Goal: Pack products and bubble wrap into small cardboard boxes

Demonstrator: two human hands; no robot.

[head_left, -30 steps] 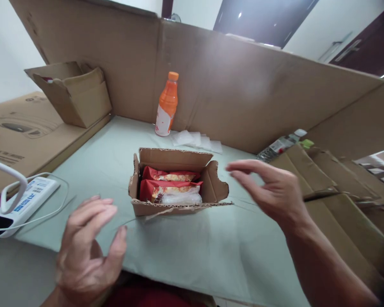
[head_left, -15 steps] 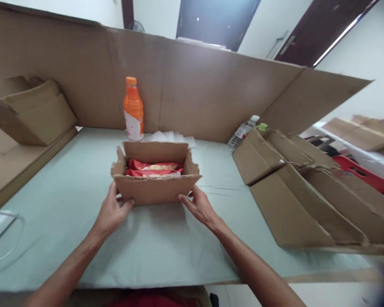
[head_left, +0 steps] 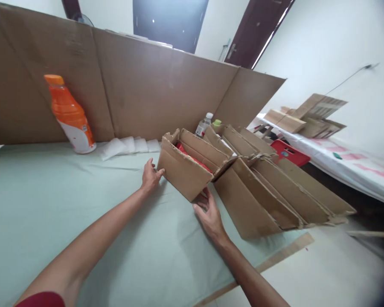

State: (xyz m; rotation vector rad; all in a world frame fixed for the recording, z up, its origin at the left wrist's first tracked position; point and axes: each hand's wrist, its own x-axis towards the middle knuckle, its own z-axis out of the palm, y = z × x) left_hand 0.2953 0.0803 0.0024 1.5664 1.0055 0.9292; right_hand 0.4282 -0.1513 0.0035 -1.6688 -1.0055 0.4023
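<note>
Both hands are at a cardboard box [head_left: 187, 172] with an open top and rough-cut edges. Inside it, part of some red packets [head_left: 195, 158] shows; the front wall hides the rest. My left hand [head_left: 151, 177] is against the box's left end, its thumb at the near edge. At the lower right corner is my right hand [head_left: 211, 215], its fingers partly hidden by the box. The box stands at an angle, right beside several other open cardboard boxes [head_left: 249, 204] on the right of the table.
An orange bottle [head_left: 72, 115] leans in view at the back left, near thin white sheets [head_left: 128, 146]. A clear bottle [head_left: 204, 124] stands behind the boxes. A tall cardboard screen [head_left: 153, 85] closes off the back. The table's edge [head_left: 259, 268] runs at lower right.
The box with red packets has moved right, from the middle of the table to the other boxes, and turned. Both hands have gone along with it. The view has swung right.
</note>
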